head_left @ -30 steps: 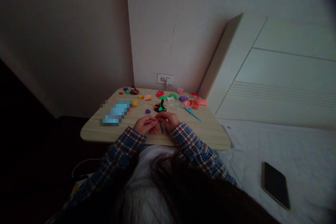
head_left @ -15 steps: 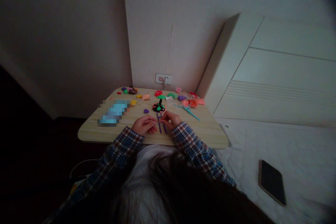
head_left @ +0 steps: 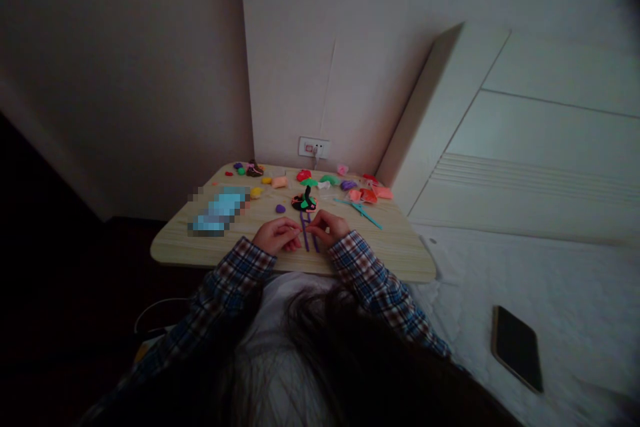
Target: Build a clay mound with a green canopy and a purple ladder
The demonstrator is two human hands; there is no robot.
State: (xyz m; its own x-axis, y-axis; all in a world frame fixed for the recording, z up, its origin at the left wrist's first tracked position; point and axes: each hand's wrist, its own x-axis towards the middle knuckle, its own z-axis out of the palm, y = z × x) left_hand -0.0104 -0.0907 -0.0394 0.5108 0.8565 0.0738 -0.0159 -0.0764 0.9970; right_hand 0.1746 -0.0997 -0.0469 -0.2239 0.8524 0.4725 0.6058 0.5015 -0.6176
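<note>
My left hand [head_left: 277, 235] and my right hand [head_left: 330, 227] face each other near the front of the table. Each is closed in a pinch, fingertips close together; whatever sits between them is too small to make out. Just under and between the fingers lie two long purple clay strips [head_left: 305, 235], side by side, with a short purple crosspiece near their far ends. Right behind the strips stands a small clay model [head_left: 300, 203] with a black, green and pink base, a black upright stem and a green top. A purple clay lump [head_left: 281, 209] rests left of it.
The wooden table [head_left: 200, 250] also bears a pixelated phone-like screen [head_left: 220, 210], turquoise clay tools [head_left: 367, 215], a brown clay piece [head_left: 255, 169] and several bright clay packets [head_left: 369, 195]. A wall socket [head_left: 314, 147] is behind; a dark phone [head_left: 517, 347] lies on the bed at right.
The whole view has shifted slightly. My hands keep nearly the same pinched pose over the purple strips; the right fingers may have moved a little.
</note>
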